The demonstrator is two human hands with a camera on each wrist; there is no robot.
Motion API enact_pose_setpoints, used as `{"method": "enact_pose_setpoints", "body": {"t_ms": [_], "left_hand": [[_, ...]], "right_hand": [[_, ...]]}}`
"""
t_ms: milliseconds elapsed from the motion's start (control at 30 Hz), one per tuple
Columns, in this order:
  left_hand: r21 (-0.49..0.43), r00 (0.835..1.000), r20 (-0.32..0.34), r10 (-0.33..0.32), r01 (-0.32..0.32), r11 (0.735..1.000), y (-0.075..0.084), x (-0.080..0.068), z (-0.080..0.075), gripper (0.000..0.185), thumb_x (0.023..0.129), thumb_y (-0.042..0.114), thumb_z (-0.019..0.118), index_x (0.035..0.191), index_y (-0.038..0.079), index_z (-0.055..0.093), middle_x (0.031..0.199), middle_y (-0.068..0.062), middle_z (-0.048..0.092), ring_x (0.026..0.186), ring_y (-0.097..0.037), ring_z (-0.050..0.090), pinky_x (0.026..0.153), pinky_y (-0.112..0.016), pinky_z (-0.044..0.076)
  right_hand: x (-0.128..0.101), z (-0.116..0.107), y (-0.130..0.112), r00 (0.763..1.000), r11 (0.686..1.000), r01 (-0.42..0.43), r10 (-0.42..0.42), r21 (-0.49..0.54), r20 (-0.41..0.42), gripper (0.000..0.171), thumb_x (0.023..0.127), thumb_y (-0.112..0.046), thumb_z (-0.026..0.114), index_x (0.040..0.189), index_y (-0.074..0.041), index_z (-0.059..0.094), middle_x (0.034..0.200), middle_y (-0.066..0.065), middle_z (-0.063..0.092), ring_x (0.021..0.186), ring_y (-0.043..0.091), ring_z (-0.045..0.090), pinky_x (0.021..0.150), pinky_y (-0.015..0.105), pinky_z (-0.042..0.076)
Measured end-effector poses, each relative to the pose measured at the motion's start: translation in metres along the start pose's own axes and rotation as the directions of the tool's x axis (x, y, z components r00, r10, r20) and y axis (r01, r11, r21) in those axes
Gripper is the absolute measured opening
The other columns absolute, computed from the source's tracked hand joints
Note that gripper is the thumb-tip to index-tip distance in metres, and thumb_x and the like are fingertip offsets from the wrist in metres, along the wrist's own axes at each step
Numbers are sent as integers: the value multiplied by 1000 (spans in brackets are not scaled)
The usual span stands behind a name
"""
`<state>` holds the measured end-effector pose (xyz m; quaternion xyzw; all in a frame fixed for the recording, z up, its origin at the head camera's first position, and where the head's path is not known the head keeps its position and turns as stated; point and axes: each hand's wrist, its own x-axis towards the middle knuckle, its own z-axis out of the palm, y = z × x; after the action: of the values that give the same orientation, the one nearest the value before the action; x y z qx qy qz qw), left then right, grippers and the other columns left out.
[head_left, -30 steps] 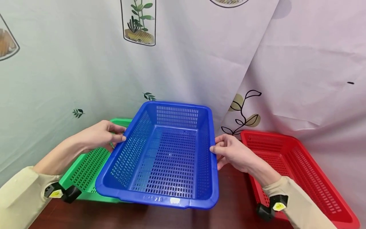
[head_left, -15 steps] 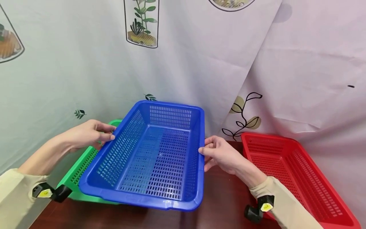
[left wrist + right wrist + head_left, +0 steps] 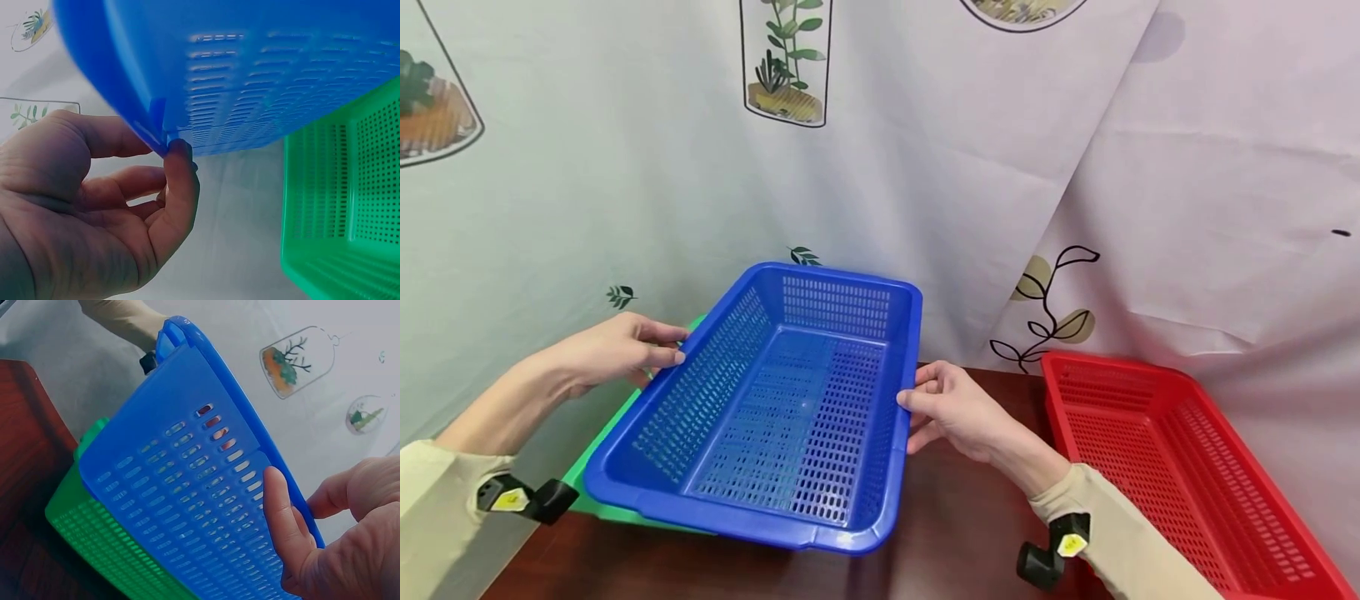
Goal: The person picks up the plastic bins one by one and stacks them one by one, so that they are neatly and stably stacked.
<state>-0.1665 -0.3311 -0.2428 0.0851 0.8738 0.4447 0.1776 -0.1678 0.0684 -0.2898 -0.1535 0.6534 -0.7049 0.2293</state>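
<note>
A blue plastic basket (image 3: pixel 790 400) with slotted walls is held up by its two long rims, tilted toward the camera, with nothing inside. My left hand (image 3: pixel 625 350) pinches the left rim between thumb and fingers; the left wrist view shows the fingertips (image 3: pixel 179 150) curled under that rim. On the opposite side my right hand (image 3: pixel 951 408) grips the right rim, thumb on top and fingers beneath. Below and behind the blue basket is a green basket (image 3: pixel 369 181), mostly hidden by it in the head view but seen apart from it in the left wrist view.
A red basket (image 3: pixel 1157 467) stands on the right, beside my right forearm. The dark brown tabletop (image 3: pixel 970 517) shows between it and the blue basket. A pale printed curtain (image 3: pixel 940 167) hangs behind the table.
Both hands have carried the blue basket to the left, so it covers more of the green basket. The gap between the blue basket and the red basket has widened.
</note>
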Motion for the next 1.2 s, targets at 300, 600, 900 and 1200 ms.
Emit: {"method": "enact_pose_setpoints", "body": {"t_ms": [300, 600, 900, 1200], "left_hand": [[48, 1000, -30, -10, 11, 999, -11, -2, -11, 57, 91, 17, 54, 135, -11, 31, 113, -21, 57, 87, -28, 62, 75, -41, 50], [73, 999, -44, -26, 29, 997, -22, -4, -24, 58, 91, 17, 53, 134, -13, 29, 111, -21, 58, 84, -28, 63, 76, -42, 49], [80, 997, -62, -48, 53, 995, -30, -6, -30, 59, 92, 18, 52, 136, -12, 27, 111, -20, 59, 85, -27, 62, 76, -42, 49], [152, 992, -107, -69, 85, 985, -40, -5, -35, 58, 92, 18, 49, 136, -11, 25, 116, -23, 54, 89, -24, 60, 76, -43, 48]], "right_hand": [[11, 15, 7, 1000, 999, 21, -20, 29, -7, 35, 85, 2, 56, 107, 7, 30, 85, 28, 57, 60, 25, 62, 55, 43, 53], [23, 27, 10, 1000, 999, 26, -26, 38, -2, 35, 86, 1, 57, 108, 7, 30, 92, 35, 55, 63, 26, 63, 57, 43, 53], [37, 35, 13, 999, 1000, 26, -26, 16, -21, 32, 85, 4, 56, 106, 7, 32, 85, 27, 56, 61, 24, 61, 56, 44, 53], [49, 43, 15, 999, 999, 34, -34, 15, -6, 32, 86, 3, 56, 106, 7, 32, 81, 22, 58, 61, 25, 61, 57, 44, 53]]}}
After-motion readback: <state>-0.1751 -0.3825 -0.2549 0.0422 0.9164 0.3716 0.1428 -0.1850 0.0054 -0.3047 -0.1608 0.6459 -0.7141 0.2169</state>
